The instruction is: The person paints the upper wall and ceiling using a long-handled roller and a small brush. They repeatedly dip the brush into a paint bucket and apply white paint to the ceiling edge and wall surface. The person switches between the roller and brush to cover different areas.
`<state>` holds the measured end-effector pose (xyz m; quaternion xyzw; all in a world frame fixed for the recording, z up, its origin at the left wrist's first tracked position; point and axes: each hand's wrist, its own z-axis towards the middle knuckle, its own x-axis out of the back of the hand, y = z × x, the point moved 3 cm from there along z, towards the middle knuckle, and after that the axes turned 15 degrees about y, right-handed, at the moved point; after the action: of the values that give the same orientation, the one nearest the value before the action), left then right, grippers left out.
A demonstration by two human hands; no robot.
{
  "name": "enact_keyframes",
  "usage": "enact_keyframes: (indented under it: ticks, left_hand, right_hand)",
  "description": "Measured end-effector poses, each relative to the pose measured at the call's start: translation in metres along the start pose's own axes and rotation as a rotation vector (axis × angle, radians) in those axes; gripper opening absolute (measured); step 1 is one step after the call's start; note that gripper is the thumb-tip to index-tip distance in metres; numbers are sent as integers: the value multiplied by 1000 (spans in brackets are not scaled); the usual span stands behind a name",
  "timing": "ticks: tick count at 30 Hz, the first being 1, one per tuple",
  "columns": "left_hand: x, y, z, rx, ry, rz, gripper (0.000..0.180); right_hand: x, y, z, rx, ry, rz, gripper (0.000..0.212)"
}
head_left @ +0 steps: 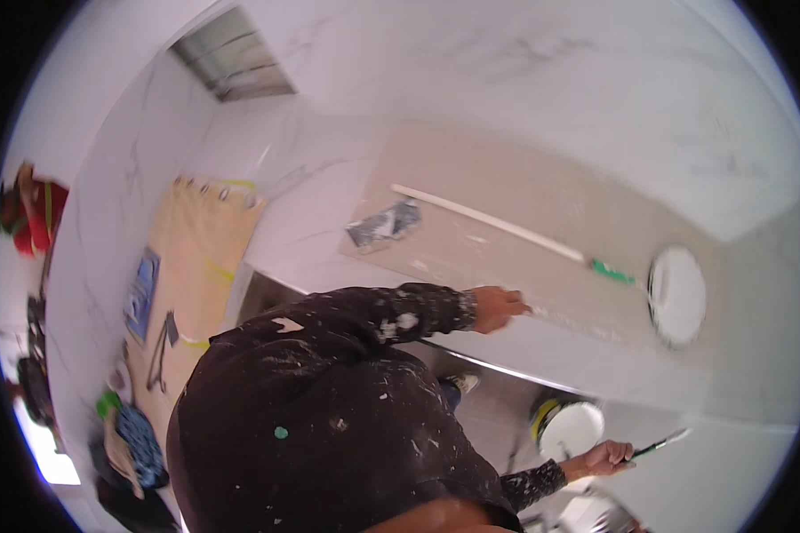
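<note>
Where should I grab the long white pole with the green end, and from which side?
Probably mid-shaft on the long white pole, coming from the side facing the left hand: it is slender, lies lengthwise along the beige board, and nothing covers its middle.

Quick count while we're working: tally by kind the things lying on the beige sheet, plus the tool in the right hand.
Long white pole with green end: 1
Crumpled blue-grey piece: 1
Round white item, tub or lid unclear: 1
Slim brush, in the right hand: 1
Total: 4
</note>
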<state>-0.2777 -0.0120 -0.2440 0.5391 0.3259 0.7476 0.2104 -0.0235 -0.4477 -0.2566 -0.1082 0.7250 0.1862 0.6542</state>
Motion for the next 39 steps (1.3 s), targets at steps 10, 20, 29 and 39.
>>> enact_keyframes:
  ticks: [10, 20, 29, 39]
  left_hand:
    - [469, -206, -448, 454, 1198, 703, 60]
    - [563, -286, -684, 1198, 1175, 594, 67]
    - [530, -286, -700, 1197, 805, 1000, 53]
    - [565, -243, -683, 1371, 626, 640, 46]
  right_hand:
    - [-231, 426, -118, -324, -454, -318, 40]
    - [-514, 794, -240, 235, -744, -803, 46]
    - [-660, 1047, -300, 522, -1125, -933, 39]
    - [-721, 1285, -336, 679, -1378, -921, 28]
